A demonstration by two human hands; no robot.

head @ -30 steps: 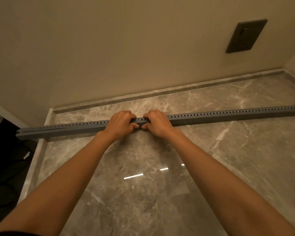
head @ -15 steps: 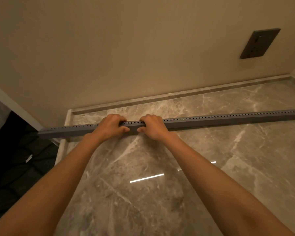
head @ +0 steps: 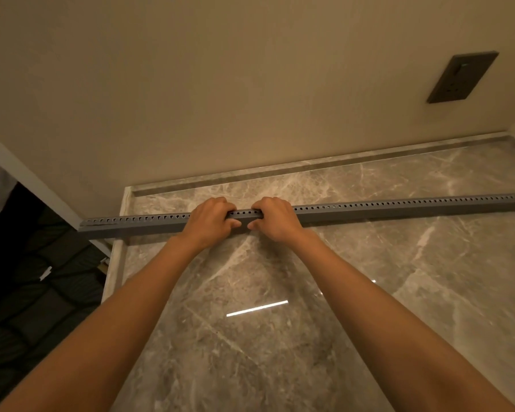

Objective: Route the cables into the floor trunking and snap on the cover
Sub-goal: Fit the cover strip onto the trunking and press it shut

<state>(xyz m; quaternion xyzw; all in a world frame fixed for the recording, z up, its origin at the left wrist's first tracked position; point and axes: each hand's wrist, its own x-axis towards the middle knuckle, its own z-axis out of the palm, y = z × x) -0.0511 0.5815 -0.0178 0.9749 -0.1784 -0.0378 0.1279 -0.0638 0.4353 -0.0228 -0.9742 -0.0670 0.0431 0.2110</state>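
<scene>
Grey trunking (head: 369,210) on marble floor (head: 369,292), beige wall (head: 220,84), dark socket (head: 462,76)

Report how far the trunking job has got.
Looks done: the grey trunking lies on the marble floor, along the wall. In hand: the left hand and right hand grip it side by side, apparently pressing the cover down. No cables are visible, so routing cannot be confirmed. Left: probably snapping down the lengths to either side of the hands.
</scene>
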